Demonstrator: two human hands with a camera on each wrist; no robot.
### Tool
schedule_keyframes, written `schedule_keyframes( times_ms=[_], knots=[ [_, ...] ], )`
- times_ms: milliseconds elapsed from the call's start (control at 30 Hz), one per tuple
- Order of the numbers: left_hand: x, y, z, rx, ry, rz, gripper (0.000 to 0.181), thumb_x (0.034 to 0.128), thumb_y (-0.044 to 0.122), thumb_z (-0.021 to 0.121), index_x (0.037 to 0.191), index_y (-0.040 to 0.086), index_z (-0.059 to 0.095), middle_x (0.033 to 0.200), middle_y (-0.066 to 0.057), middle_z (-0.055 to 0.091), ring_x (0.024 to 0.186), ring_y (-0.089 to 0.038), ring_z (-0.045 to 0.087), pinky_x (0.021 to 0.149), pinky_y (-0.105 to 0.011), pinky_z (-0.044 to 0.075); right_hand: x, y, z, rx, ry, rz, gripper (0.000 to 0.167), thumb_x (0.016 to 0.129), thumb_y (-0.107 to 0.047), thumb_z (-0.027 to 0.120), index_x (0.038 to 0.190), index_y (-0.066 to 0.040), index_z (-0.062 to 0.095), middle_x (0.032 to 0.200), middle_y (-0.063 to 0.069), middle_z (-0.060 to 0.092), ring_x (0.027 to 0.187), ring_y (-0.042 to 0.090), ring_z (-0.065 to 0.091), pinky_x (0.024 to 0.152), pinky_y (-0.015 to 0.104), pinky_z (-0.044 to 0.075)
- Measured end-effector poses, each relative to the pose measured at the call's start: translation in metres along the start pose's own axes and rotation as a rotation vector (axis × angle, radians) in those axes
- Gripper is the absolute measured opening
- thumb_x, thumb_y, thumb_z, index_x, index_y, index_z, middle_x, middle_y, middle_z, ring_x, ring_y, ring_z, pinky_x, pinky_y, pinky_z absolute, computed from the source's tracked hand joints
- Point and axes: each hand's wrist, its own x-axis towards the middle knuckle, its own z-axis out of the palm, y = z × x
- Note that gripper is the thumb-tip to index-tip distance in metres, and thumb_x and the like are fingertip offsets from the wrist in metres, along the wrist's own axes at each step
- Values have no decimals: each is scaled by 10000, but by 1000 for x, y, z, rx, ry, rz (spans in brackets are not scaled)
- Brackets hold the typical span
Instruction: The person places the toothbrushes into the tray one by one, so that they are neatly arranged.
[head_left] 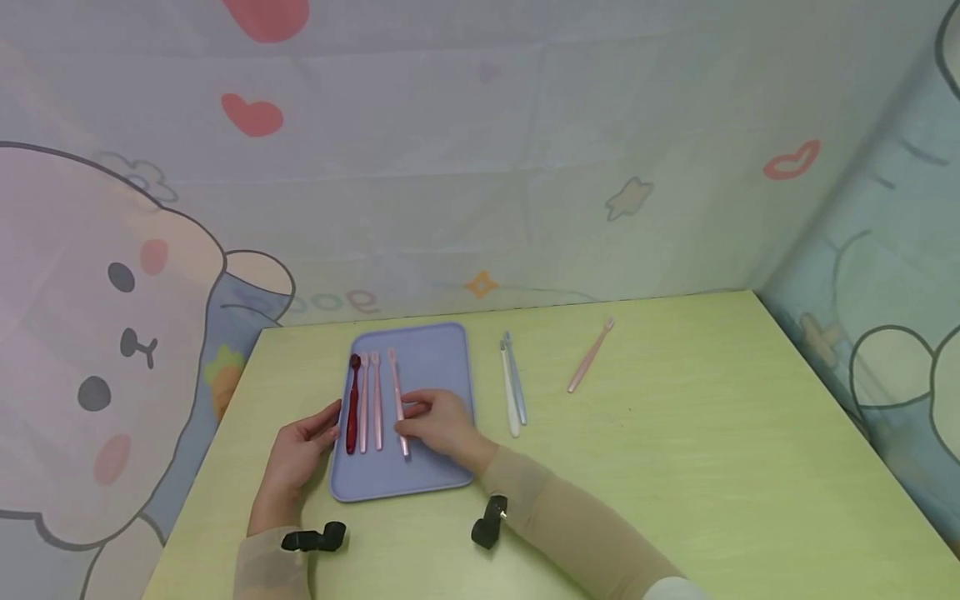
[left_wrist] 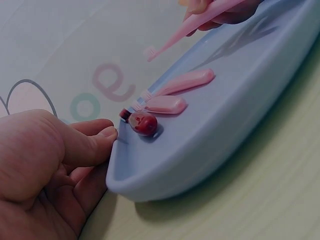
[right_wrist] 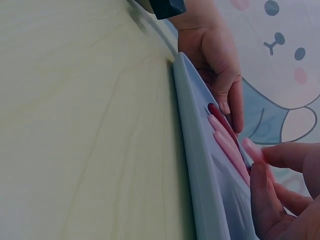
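A blue-purple tray point(head_left: 438, 358) holds a dark red toothbrush point(head_left: 352, 408) at its left, with two pink toothbrushes point(head_left: 364, 408) point(head_left: 378, 408) beside it. My right hand point(head_left: 442, 425) pinches another pink toothbrush point(head_left: 397, 387) by its handle above the tray; in the left wrist view this toothbrush point(left_wrist: 200, 19) is clear of the tray floor. My left hand point(head_left: 294, 462) touches the tray's left edge, its thumb and fingers at the rim in the left wrist view. The right wrist view shows the right hand point(right_wrist: 290, 195) round the pink handle.
Right of the tray, a white toothbrush point(head_left: 509, 392) and a light blue toothbrush point(head_left: 516, 379) lie side by side on the yellow-green table point(head_left: 675, 433). Another pink toothbrush point(head_left: 590, 357) lies farther right. A printed cloth point(head_left: 420, 125) hangs behind the table.
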Motion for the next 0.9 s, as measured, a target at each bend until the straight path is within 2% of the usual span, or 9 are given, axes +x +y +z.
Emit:
schedule_keyframes(
  times_ms=[433, 900],
  knots=[
    [-1, 1, 0, 19, -1, 14, 500, 1062, -1, 628, 1552, 28, 532, 1499, -181, 579, 1466, -274, 472, 929, -44, 458, 6, 0, 7, -67, 22, 11, 473, 842, -101, 892, 1289, -29, 754, 931, -28, 779, 798, 53, 698, 770, 222, 575],
    [-1, 0, 0, 1, -3, 3, 503, 1060, 15, 642, 1552, 51, 543, 1507, -160, 579, 1470, -262, 480, 943, -57, 466, 14, -6, 14, -56, 39, 42, 451, 854, -84, 887, 1276, -6, 749, 911, -24, 765, 765, 65, 706, 739, 228, 581]
  ],
)
